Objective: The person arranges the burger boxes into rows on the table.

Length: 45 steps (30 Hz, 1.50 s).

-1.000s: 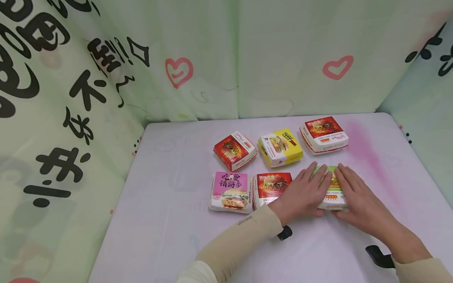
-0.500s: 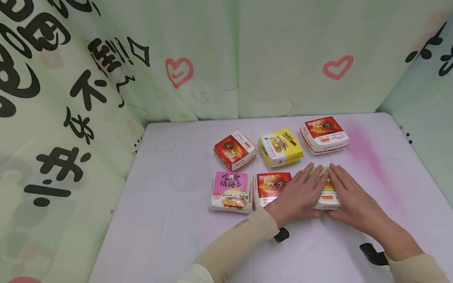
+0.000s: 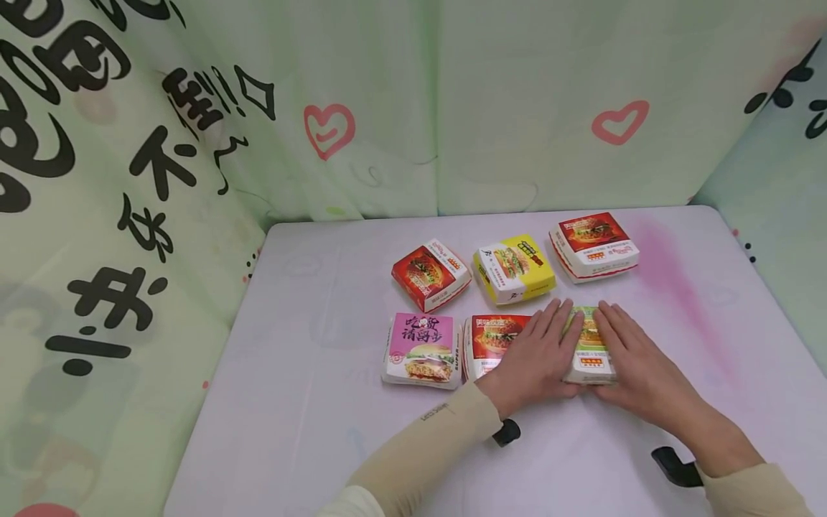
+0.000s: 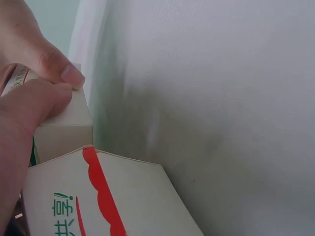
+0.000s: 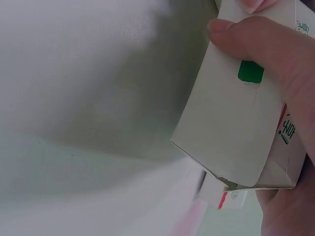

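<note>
A green-and-yellow burger box point(image 3: 591, 362) lies flat on the table between my two hands. My left hand point(image 3: 533, 362) lies along its left side, and my right hand point(image 3: 646, 370) along its right, fingers pointing away from me. Both thumbs press the near face, almost meeting in the left wrist view. In the right wrist view the right thumb point(image 5: 246, 37) crosses the white cardboard beside a green patch. Just left is a red burger box point(image 3: 492, 339), partly covered by my left hand. A pink burger box point(image 3: 421, 350) stands at the left end of this row.
Behind, a second row holds a turned red box point(image 3: 426, 278), a yellow box point(image 3: 515, 269) and another red box point(image 3: 596, 248) at the right. The white-covered table point(image 3: 310, 416) meets a green printed curtain point(image 3: 504, 143) at the back and sides.
Both hands have slid the green-and-yellow box left, closer to the red box in the front row. The other boxes have stayed put.
</note>
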Each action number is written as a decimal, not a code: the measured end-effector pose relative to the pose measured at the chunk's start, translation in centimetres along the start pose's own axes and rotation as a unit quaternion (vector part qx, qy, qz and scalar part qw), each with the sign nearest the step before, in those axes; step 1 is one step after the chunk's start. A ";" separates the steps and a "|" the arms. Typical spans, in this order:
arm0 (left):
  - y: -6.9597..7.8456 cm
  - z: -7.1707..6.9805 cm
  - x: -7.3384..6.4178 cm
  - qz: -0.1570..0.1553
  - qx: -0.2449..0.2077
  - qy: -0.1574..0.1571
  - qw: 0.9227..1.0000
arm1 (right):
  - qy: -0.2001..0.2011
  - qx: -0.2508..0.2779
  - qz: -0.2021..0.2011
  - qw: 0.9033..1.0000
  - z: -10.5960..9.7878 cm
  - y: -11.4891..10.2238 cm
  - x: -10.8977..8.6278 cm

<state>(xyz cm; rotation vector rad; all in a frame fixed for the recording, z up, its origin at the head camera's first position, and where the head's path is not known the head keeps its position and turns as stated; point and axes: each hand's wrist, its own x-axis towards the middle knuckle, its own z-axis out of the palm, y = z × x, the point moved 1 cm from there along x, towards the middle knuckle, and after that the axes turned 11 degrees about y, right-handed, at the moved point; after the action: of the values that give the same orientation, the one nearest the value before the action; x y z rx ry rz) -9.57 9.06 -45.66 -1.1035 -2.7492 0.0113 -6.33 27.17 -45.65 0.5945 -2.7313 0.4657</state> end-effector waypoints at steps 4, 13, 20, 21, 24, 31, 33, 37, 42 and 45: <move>0.0 0.0 -0.1 0.001 -0.007 0.001 1.000 | 0.001 0.003 0.003 1.000 0.2 -0.1 -0.2; 1.0 -0.4 -0.3 -0.001 0.037 -0.023 0.999 | -0.015 0.000 0.014 1.000 0.6 -0.4 -0.6; 1.8 -0.1 -0.3 -0.001 0.080 -0.026 0.996 | -0.014 -0.011 0.015 1.000 0.9 -0.3 -0.8; 1.9 -0.1 -0.3 -0.001 0.083 -0.027 0.996 | -0.011 -0.012 0.013 1.000 1.0 -0.2 -0.8; 2.0 0.0 -0.3 0.001 0.093 -0.029 0.995 | 0.000 -0.014 0.005 1.000 1.2 -0.1 -0.8; 2.1 0.2 -0.4 -0.001 0.095 -0.040 0.995 | 0.001 -0.019 0.008 1.000 1.5 -0.3 -1.1; 2.1 0.2 -0.4 0.000 0.091 -0.040 0.995 | 0.003 -0.021 0.004 1.000 1.6 -0.5 -1.1; 1.9 0.1 -0.6 0.000 0.089 -0.035 0.995 | 0.007 -0.020 -0.004 1.000 1.7 -0.5 -1.0; 1.7 -0.1 -0.8 -0.001 0.081 -0.023 0.996 | 0.000 -0.029 -0.009 1.000 1.6 -0.3 -0.9; 1.5 -0.3 -0.9 -0.001 0.072 -0.014 0.997 | 0.002 -0.038 -0.013 0.999 1.5 -0.1 -0.9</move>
<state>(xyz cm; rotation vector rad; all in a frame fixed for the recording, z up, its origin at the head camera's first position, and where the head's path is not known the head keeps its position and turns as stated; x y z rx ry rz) -7.86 9.55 -45.62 -1.0710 -2.7238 0.2236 -5.80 26.83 -47.30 0.6079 -2.7209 0.3547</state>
